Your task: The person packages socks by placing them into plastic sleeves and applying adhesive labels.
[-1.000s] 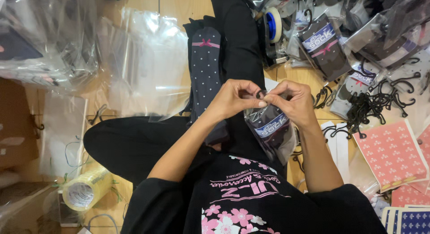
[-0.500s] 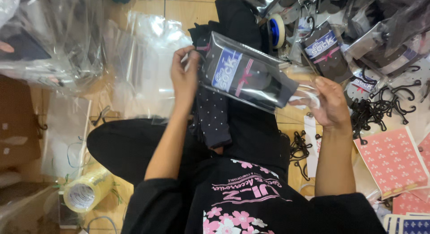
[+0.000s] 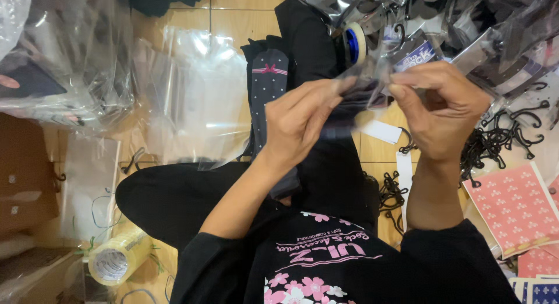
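A clear plastic sleeve with a dark sock (image 3: 355, 97) is pinched between the left hand (image 3: 303, 120) and the right hand (image 3: 442, 109), held above the lap. The thin film could be torn, or the sock creased, if the pull is uneven.

- A person seen from above wears a black long-sleeved top, its sleeves pushed up to just below the elbows, leaving both forearms bare.
- The top's chest print (image 3: 323, 251) carries pale pink lettering over curved lines.
- Just below that print, pink and white flowers spread across the black fabric.
- Black trousers (image 3: 174, 205) cover the legs, to the left of and above the chest print.
- The left hand (image 3: 300, 120) and right hand (image 3: 445, 109), above the print, are bare, with no gloves, rings or watch visible.
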